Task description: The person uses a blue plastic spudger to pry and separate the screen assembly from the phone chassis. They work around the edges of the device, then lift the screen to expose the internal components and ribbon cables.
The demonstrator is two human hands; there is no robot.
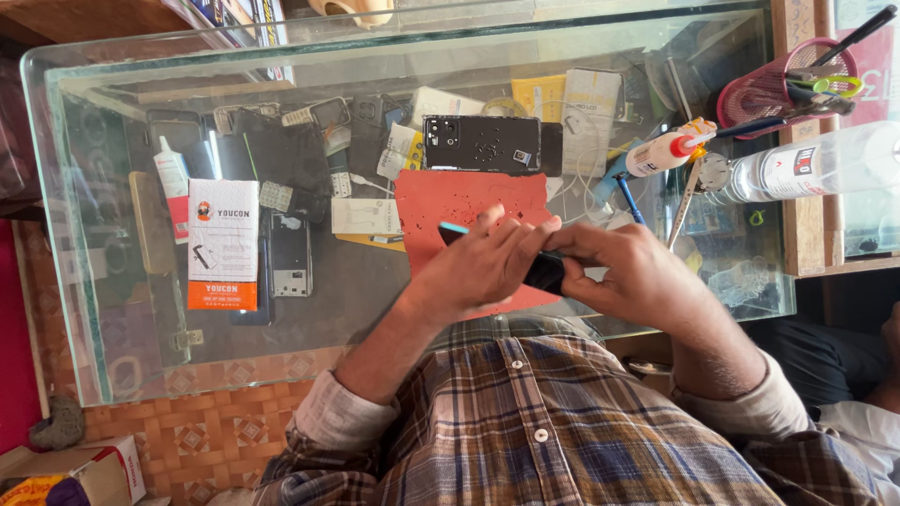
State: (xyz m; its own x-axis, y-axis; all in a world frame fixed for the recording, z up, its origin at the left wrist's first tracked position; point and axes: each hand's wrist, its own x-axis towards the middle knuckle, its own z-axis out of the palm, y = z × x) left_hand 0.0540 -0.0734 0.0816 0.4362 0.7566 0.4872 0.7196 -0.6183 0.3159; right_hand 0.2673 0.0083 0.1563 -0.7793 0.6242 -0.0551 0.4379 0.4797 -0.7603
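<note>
I look down on a glass counter [112,356] with shelves of phone parts showing through its top. On the glass lies a red work mat [450,201], and just beyond its far edge rests an opened black phone body [480,143], back side up with its insides bare. To the left sits a white and orange packet [223,244]. At the right I see a clear plastic bottle [825,161] lying on its side, a pink mesh tool holder [778,89] stuffed with tools, and a small glue bottle with a red tip [661,153].

My left hand [483,267] and right hand [628,276] meet above the near edge of the mat. Both are closed around a slim dark phone with a light blue edge [539,270], fingers curled over its top, thumbs hidden below. It hangs tilted between them, clear of the mat.
</note>
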